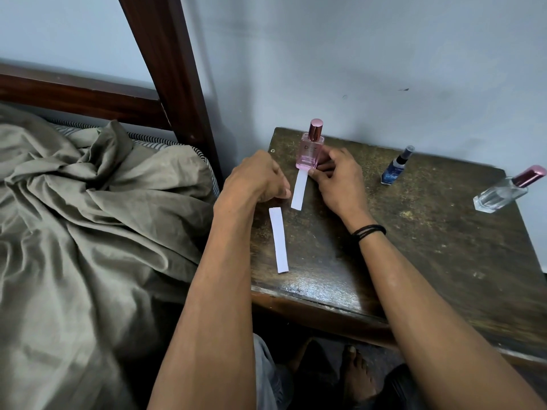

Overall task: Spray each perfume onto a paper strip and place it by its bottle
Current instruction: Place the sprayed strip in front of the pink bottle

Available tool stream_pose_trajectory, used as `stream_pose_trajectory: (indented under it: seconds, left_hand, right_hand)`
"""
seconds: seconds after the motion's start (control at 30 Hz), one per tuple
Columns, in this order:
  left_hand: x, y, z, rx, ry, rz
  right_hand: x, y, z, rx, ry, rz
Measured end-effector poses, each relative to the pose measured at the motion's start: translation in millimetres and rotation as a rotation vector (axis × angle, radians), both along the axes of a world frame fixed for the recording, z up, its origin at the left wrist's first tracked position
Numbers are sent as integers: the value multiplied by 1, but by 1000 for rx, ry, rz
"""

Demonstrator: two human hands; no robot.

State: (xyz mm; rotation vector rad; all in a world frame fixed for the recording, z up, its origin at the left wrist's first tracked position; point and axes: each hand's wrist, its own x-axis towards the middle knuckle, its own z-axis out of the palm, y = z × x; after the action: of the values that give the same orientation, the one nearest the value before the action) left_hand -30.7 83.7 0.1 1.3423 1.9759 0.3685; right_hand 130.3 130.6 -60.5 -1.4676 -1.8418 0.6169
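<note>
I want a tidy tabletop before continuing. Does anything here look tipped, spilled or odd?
No spill or tipped bottle shows. The clear bottle stands near the table's right edge. The blue bottle and clear bottle have no strip beside them; one spare strip lies apart.

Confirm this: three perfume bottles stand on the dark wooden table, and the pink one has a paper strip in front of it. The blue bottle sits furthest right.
One detail is wrong. The head view shows the clear glass bottle with the maroon cap furthest right; the small blue bottle stands between it and the pink glass bottle. The rest holds.
</note>
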Motion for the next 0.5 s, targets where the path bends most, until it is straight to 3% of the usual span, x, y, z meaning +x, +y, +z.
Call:
stream_pose_trajectory:
  seconds: [0.13, 0.37, 0.5]
  left_hand:
    - [-6, 3, 2, 49, -22, 50]
    - [-10, 3, 3, 115, -44, 103]
    - [-13, 5, 1, 154, -49, 105]
  right_hand:
    - [5, 0, 3, -138, 117, 5]
    - [20, -28, 21, -258, 187, -208]
    - [25, -52, 31, -247, 96, 5]
